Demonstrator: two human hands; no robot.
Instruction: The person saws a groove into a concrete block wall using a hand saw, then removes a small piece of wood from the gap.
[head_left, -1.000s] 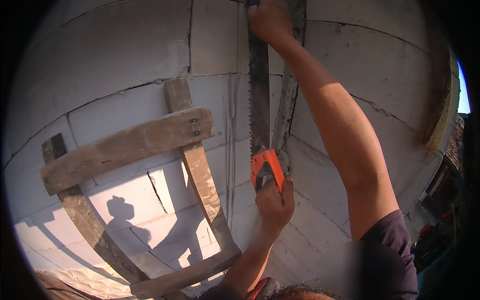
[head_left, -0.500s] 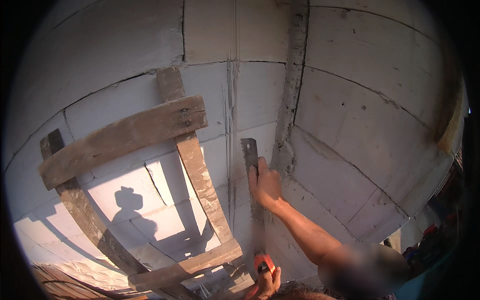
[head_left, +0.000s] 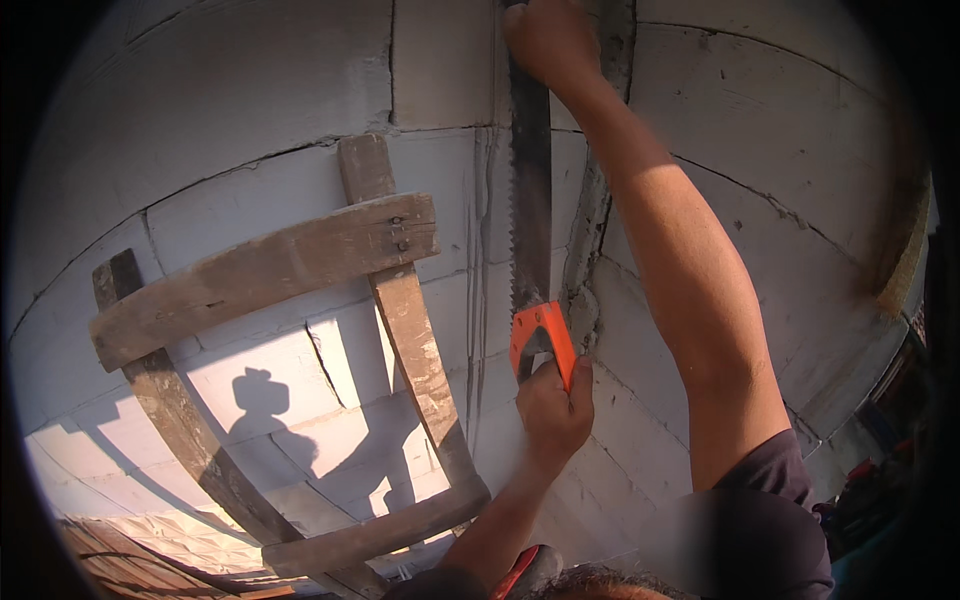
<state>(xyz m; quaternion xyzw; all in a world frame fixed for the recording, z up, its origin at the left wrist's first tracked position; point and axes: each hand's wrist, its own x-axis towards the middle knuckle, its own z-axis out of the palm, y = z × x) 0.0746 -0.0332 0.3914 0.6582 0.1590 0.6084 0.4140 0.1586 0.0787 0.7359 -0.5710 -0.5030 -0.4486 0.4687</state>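
A hand saw [head_left: 531,190] with a dark toothed blade and an orange handle [head_left: 545,335] stands nearly upright before a pale block wall. Its teeth face left. Around the handle, my left hand [head_left: 556,410] is closed, thumb on the right side. High up, at the top edge of the picture, my right hand [head_left: 553,40] grips the blade's upper end; the very tip is cut off. Just left of the teeth, narrow vertical grooves [head_left: 480,210] run down the wall. Whether the teeth touch the wall I cannot tell.
A wooden frame of uprights and crosspieces [head_left: 265,260] leans at the left, close to the saw. To the right, a rough mortar-filled wall corner [head_left: 585,290] meets another block wall [head_left: 760,270]. Wooden boards [head_left: 130,560] show at lower left. A red and black object [head_left: 528,570] is at the lower edge.
The saw and both my hands have moved well up the wall. My left hand has risen from the lower edge to mid-picture; my right has reached the top edge.
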